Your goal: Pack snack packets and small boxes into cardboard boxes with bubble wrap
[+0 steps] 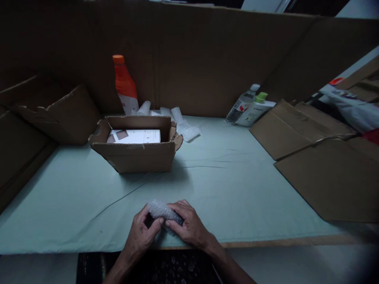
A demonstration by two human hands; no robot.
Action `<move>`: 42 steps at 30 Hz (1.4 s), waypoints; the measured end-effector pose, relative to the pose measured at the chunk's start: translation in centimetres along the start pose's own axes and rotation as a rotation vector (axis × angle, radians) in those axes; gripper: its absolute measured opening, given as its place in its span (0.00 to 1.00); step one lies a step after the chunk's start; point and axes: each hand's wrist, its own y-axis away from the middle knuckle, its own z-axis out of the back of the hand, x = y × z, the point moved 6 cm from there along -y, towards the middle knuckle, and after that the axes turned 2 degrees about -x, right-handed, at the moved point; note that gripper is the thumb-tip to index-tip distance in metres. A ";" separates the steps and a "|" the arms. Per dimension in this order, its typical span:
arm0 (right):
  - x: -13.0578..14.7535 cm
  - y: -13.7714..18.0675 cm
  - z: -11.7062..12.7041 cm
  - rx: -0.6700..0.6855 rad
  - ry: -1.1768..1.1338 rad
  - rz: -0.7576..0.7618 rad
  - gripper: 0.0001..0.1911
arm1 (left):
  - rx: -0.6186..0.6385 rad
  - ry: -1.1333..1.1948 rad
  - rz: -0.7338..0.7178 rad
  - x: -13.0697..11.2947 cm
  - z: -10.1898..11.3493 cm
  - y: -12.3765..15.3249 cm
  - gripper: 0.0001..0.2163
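Observation:
A small roll of bubble wrap [162, 209] is held between both hands at the table's front edge, with something dark showing through it that I cannot make out. My left hand [144, 228] grips its left end, thumb pressed against the near side. Around the right end, my right hand [186, 223] has its fingers closed, the thumb close to the left one. Beyond the hands stands an open cardboard box [142, 157], with a white printed box [136, 136] inside it.
An orange bottle [125, 85] and pieces of bubble wrap [188, 131] are behind the box. Toward the back right lean a clear bottle [242, 105] and a white bottle with a green cap [254, 111]. Cardboard flaps [328, 173] flank the right side; another carton [65, 114] stands left.

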 end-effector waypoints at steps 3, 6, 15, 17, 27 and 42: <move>0.0 0.0 0.0 0.005 0.010 -0.010 0.12 | -0.002 0.012 0.005 0.0 0.0 0.0 0.14; -0.1 0.0 -0.1 0.013 0.011 -0.013 0.12 | -0.007 0.007 0.010 0.0 0.0 0.1 0.14; -0.2 0.1 -0.3 0.016 0.033 0.007 0.14 | -0.040 -0.035 -0.028 -1.1 0.1 -0.1 0.11; -0.1 0.1 -0.3 0.010 0.025 0.009 0.14 | -0.045 -0.040 -0.025 -1.2 0.1 -0.2 0.11; 0.0 0.1 -0.2 0.010 0.017 0.012 0.13 | -0.050 -0.031 -0.042 -0.8 0.1 0.0 0.12; -0.2 0.4 -0.3 0.016 0.033 0.006 0.14 | -0.077 -0.060 -0.062 -1.2 0.2 0.2 0.10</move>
